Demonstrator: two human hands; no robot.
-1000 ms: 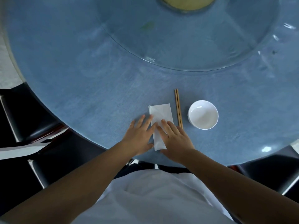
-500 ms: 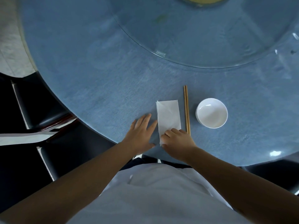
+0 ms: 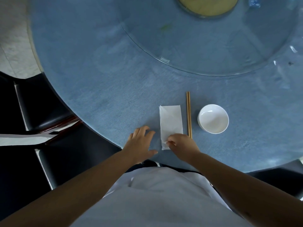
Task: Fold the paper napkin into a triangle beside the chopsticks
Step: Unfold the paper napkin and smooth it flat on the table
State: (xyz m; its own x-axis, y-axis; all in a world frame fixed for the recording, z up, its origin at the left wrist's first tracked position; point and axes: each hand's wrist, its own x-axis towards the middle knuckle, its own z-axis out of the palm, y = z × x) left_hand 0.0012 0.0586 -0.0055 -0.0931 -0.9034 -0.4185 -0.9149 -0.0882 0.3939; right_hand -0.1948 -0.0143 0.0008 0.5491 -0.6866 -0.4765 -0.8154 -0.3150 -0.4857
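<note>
Beside the chopsticks [image 3: 189,114], on their left and just apart from them, the napkin [image 3: 171,124] lies flat on the blue surface [image 3: 101,89] as a long rectangle. No triangle yet; by my reckoning only the plain folding is done, and the diagonal fold that gives the shape is all still ahead. My right hand [image 3: 182,145] has its grip pinched together on the napkin's near corner, thumb and finger closed on the paper, ready, I judge, to lift it across. My left hand [image 3: 141,143] rests spread and empty on the cloth just left of the napkin, touching nothing but the surface. A white bowl [image 3: 213,118] sits right of the chopsticks. My right hand covers the napkin's near right edge and the chopsticks' near tips, so I cannot tell how many layers I am holding.
</note>
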